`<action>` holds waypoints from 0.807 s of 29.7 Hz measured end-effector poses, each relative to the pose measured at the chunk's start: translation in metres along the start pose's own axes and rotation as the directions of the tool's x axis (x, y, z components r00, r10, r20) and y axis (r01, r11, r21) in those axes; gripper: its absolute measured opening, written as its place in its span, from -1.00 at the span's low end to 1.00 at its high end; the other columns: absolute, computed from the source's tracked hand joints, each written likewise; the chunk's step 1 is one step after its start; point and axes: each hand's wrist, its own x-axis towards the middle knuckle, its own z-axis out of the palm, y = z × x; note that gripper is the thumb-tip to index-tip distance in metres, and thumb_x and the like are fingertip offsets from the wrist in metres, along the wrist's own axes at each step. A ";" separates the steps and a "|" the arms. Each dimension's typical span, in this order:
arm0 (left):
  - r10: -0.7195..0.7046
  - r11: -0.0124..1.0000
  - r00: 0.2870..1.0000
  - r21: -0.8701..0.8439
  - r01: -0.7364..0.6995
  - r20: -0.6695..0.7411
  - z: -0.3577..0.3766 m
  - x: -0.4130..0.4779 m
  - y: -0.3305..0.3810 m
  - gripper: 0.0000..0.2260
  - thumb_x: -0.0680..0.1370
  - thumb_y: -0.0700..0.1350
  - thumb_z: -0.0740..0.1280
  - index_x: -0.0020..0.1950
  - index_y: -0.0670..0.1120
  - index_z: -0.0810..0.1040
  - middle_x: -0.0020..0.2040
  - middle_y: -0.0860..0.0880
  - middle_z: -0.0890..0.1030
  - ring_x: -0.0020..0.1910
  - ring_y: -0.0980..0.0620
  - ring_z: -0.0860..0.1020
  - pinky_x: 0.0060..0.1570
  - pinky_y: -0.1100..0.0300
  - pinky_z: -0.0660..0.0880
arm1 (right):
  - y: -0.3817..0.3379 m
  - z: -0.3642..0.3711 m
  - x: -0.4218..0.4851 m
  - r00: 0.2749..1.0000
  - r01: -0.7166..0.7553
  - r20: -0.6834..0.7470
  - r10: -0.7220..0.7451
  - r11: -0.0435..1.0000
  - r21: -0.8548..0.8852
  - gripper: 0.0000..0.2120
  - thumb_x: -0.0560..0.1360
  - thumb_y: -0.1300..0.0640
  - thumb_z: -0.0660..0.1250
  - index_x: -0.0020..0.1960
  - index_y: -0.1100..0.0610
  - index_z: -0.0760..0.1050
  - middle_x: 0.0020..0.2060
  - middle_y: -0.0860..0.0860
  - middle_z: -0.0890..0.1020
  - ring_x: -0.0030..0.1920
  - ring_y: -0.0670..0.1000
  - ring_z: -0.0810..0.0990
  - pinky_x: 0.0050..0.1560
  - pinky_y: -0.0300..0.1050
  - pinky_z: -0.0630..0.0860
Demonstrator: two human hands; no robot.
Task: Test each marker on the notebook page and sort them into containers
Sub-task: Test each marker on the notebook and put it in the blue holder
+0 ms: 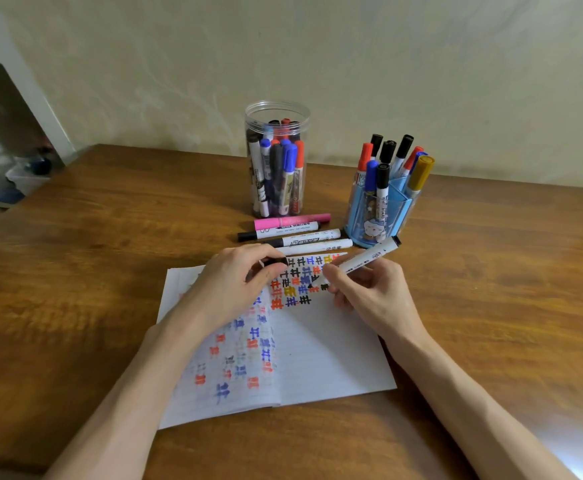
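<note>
An open notebook [318, 358] lies on the wooden table, its right page covered at the top with rows of coloured test marks. My right hand [369, 292] grips a white marker [363, 259] with its black tip down on the page beside the marks. My left hand [234, 285] rests on the notebook's left side and pinches a black marker cap [278, 261]. Several loose markers [293, 233], one of them pink, lie beyond the notebook. A clear plastic jar [278, 112] and a blue pen holder [369, 216] each hold several markers.
The wooden table [110, 271] extends wide on both sides of the notebook. A pale wall stands behind the containers. At far left, past the table edge, a white plastic box [23, 178] sits on the floor.
</note>
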 end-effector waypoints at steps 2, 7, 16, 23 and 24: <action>0.000 1.000 1.000 0.011 0.000 0.011 0.000 0.000 -0.002 -0.77 0.62 0.04 0.35 0.26 0.10 0.63 0.08 0.27 0.60 0.09 0.27 0.59 0.07 0.14 0.63 | 0.001 0.001 -0.001 1.000 0.017 0.012 -0.017 1.000 -0.024 -0.90 0.58 0.16 0.48 -0.08 0.17 0.64 -0.32 -0.03 0.72 -0.35 -0.08 0.65 -0.33 -0.24 0.55; 0.010 0.999 1.000 0.032 -0.011 0.017 0.002 -0.001 -0.004 -0.75 0.61 0.03 0.37 0.28 0.08 0.63 0.17 0.15 0.66 0.13 0.20 0.61 0.08 0.10 0.64 | 0.005 0.002 0.002 0.997 0.072 -0.018 -0.074 0.992 -0.100 -0.91 0.57 0.19 0.48 -0.11 0.10 0.64 -0.28 -0.06 0.72 -0.28 -0.10 0.68 -0.25 -0.28 0.54; 0.031 0.997 1.000 0.076 -0.030 -0.006 0.004 -0.001 -0.002 -0.74 0.59 0.06 0.38 0.27 0.10 0.62 0.18 0.15 0.65 0.11 0.21 0.60 0.04 0.18 0.63 | 0.007 0.001 0.000 0.994 0.095 -0.036 -0.104 0.977 -0.188 -0.89 0.55 0.12 0.48 -0.16 0.03 0.64 -0.29 -0.12 0.71 -0.27 -0.05 0.70 -0.23 -0.08 0.66; 0.029 0.996 1.000 0.083 -0.029 -0.008 0.005 -0.001 -0.003 -0.72 0.59 0.08 0.37 0.28 0.09 0.61 0.18 0.15 0.65 0.10 0.21 0.60 0.03 0.16 0.64 | 0.006 0.003 -0.001 0.989 0.137 -0.020 -0.145 0.966 -0.217 -0.86 0.56 0.14 0.48 -0.17 -0.01 0.62 -0.28 -0.24 0.70 -0.24 -0.10 0.71 -0.24 -0.19 0.62; 0.030 0.996 0.999 0.083 -0.030 -0.009 0.005 -0.001 -0.003 -0.72 0.59 0.08 0.37 0.28 0.10 0.61 0.18 0.15 0.65 0.10 0.21 0.60 0.02 0.16 0.64 | 0.005 0.003 -0.001 0.988 0.146 -0.014 -0.153 0.965 -0.219 -0.85 0.56 0.14 0.48 -0.16 -0.02 0.62 -0.27 -0.26 0.70 -0.24 -0.11 0.71 -0.23 -0.20 0.62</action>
